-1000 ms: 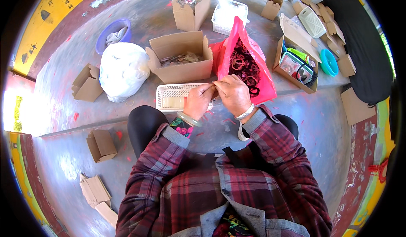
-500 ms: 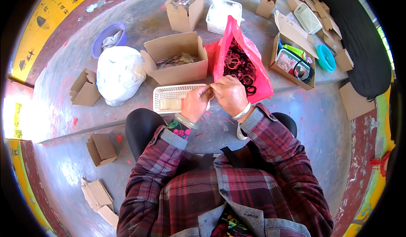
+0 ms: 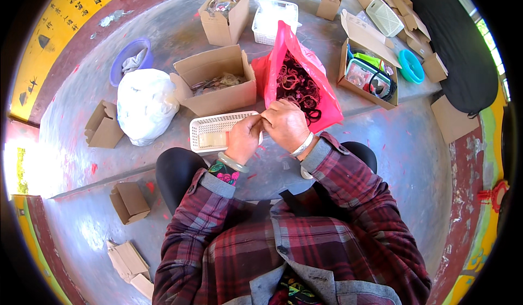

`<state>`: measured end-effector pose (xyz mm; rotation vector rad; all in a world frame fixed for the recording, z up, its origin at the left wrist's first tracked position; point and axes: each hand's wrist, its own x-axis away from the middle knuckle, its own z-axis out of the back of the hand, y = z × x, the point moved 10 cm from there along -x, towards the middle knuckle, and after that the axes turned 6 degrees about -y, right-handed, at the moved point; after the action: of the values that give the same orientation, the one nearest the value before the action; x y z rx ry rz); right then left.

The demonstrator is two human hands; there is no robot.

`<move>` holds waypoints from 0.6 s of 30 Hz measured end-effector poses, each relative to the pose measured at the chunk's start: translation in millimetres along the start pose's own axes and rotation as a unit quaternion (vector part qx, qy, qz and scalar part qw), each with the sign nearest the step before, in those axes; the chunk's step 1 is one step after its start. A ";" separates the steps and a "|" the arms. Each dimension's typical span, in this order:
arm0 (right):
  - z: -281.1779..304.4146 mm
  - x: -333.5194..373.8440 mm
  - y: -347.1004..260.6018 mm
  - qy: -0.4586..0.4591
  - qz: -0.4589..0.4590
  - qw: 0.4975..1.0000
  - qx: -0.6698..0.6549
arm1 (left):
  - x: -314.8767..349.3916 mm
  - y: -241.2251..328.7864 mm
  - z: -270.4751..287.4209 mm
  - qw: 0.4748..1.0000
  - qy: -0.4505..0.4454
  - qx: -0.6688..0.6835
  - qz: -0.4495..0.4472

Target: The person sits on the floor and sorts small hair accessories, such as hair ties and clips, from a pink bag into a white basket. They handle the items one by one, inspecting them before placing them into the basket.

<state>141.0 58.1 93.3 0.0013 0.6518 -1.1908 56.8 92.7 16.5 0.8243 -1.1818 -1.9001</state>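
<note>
My left hand [image 3: 244,137] and my right hand [image 3: 287,123] meet fingertip to fingertip, both closed in a pinch. Whatever lies between the fingers is too small or hidden to name. Under and beside my left hand is a white perforated plastic basket [image 3: 199,128] with a pale flat piece [image 3: 211,140] inside. Just beyond my right hand an upright pink plastic bag [image 3: 327,109] gapes, filled with dark and reddish ring-shaped bands [image 3: 297,81]. Behind the basket stands an open cardboard box [image 3: 229,93] with clear plastic packets [image 3: 220,83] in it.
A stuffed white plastic bag [image 3: 146,106] and a purple basin [image 3: 117,68] stand left. Cardboard boxes [image 3: 224,24] and a white basket [image 3: 275,19] stand behind. To the right are a box of mixed goods [image 3: 344,81] and a turquoise basin [image 3: 411,66]. A step edge [image 3: 109,173] crosses the floor.
The whole view has shifted and turned slightly, so things in the scene sit a little further left. Both hands stay pinched together at nearly the same place beside the basket.
</note>
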 end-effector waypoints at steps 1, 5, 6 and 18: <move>-1.2 0.5 0.8 -0.004 -0.002 1.000 0.002 | 0.2 2.1 0.7 1.000 0.005 -0.013 -0.007; -3.7 0.5 2.1 -0.010 -0.003 1.000 -0.002 | 1.0 -5.7 -0.2 1.000 0.017 -0.019 -0.012; -3.1 0.4 2.7 -0.010 -0.006 1.000 -0.005 | 0.8 -8.4 -1.4 1.000 0.013 -0.010 -0.006; -13.4 3.8 10.4 -0.050 -0.026 0.998 -0.022 | 2.2 -27.4 -12.1 0.997 -0.038 0.032 0.055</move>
<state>144.4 63.4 77.1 -0.1123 0.5934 -1.2179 58.7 93.7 -13.4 0.7114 -1.3138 -1.8269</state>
